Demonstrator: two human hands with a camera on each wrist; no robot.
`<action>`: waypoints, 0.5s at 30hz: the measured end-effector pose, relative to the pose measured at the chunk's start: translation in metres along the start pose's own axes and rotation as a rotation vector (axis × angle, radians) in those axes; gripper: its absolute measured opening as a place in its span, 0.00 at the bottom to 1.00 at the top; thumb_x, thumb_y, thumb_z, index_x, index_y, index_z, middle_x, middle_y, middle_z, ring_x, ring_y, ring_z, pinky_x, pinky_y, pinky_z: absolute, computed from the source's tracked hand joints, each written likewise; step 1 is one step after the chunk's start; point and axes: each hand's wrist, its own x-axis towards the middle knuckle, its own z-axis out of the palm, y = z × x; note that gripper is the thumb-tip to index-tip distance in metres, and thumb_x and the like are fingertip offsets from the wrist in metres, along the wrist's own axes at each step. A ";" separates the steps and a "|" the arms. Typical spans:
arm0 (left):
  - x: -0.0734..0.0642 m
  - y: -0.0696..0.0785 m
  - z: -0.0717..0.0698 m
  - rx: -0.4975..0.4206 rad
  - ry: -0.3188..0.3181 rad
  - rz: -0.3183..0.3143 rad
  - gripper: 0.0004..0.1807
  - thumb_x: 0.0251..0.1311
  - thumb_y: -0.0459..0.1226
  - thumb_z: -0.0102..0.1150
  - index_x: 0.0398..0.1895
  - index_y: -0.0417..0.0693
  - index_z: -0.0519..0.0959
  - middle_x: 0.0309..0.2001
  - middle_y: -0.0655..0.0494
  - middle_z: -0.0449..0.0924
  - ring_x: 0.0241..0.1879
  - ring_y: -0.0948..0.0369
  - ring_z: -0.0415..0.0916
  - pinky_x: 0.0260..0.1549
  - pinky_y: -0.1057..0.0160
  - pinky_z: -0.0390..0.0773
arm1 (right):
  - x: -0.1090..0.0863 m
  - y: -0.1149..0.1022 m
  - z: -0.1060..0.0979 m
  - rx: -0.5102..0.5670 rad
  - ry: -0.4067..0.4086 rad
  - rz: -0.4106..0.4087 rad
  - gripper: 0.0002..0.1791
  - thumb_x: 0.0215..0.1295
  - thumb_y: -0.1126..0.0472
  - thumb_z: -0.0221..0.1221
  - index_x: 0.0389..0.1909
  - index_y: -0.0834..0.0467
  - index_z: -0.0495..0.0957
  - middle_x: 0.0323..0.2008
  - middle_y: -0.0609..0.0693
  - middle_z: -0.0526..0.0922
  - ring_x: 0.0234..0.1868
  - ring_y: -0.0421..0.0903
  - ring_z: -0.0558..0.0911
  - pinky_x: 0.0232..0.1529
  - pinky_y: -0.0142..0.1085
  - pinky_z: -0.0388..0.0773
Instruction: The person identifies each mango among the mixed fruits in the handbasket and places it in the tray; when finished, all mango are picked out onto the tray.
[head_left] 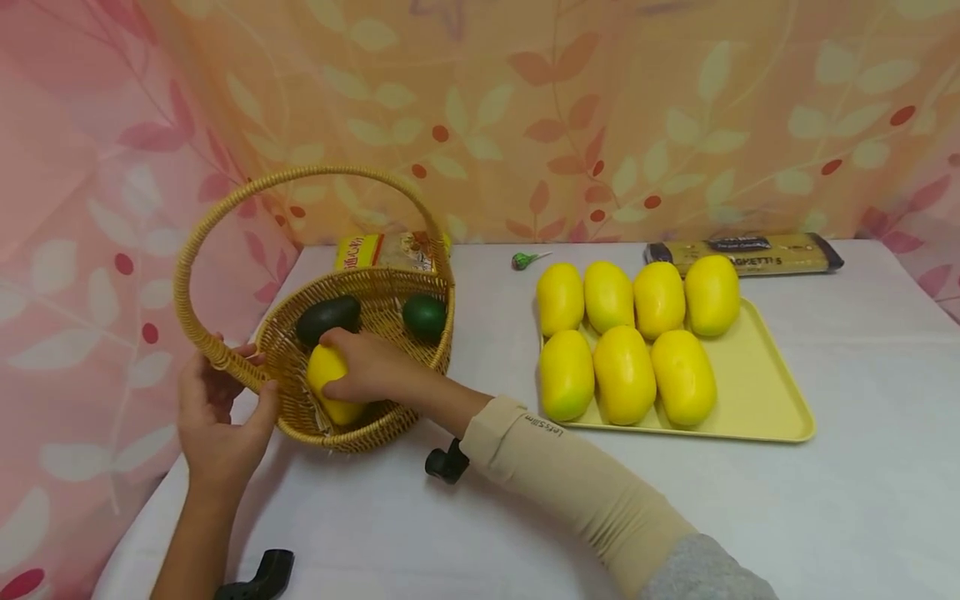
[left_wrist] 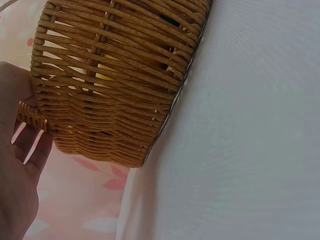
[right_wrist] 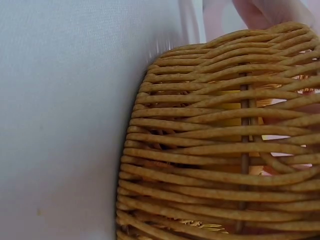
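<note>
A wicker basket with a tall hooped handle stands at the left of the table. My left hand grips its left side where the handle meets the rim, thumb on the near side. Inside the basket, my right hand holds a yellow mango from above, low near the front wall. A dark, avocado-like fruit lies behind that hand, and a green rounded fruit sits at the right. In the right wrist view the basket's weave hides most of the mango.
Right of the basket, a yellow tray bears several yellow mangoes in two rows. Behind it lies a spaghetti pack. A lollipop is at the back middle, and a food packet stands behind the basket. Patterned curtains border the table.
</note>
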 end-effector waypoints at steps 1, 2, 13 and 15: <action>0.000 0.000 0.000 -0.002 -0.001 0.001 0.47 0.42 0.12 0.62 0.71 0.38 0.64 0.54 0.34 0.74 0.52 0.57 0.78 0.55 0.69 0.76 | 0.000 0.000 -0.001 0.001 -0.006 -0.004 0.36 0.61 0.50 0.69 0.70 0.46 0.69 0.52 0.46 0.79 0.41 0.40 0.75 0.33 0.29 0.74; 0.000 0.000 0.001 0.000 -0.002 0.001 0.47 0.42 0.12 0.63 0.71 0.38 0.64 0.54 0.34 0.74 0.52 0.57 0.78 0.55 0.69 0.76 | -0.001 0.000 -0.001 0.003 -0.010 -0.009 0.35 0.61 0.51 0.69 0.70 0.45 0.70 0.53 0.46 0.79 0.41 0.40 0.75 0.33 0.29 0.74; 0.000 0.000 0.001 -0.002 -0.008 0.017 0.46 0.42 0.12 0.62 0.71 0.38 0.64 0.53 0.34 0.74 0.52 0.57 0.78 0.56 0.69 0.75 | -0.014 -0.001 -0.011 0.017 -0.014 -0.108 0.34 0.62 0.51 0.68 0.70 0.42 0.71 0.56 0.44 0.78 0.44 0.40 0.73 0.36 0.28 0.74; -0.001 0.000 0.000 0.004 -0.005 0.013 0.47 0.42 0.11 0.62 0.71 0.38 0.64 0.53 0.34 0.74 0.52 0.58 0.78 0.56 0.69 0.75 | -0.018 0.000 -0.013 0.050 -0.012 -0.135 0.34 0.62 0.51 0.68 0.70 0.43 0.71 0.55 0.44 0.78 0.44 0.40 0.73 0.36 0.28 0.75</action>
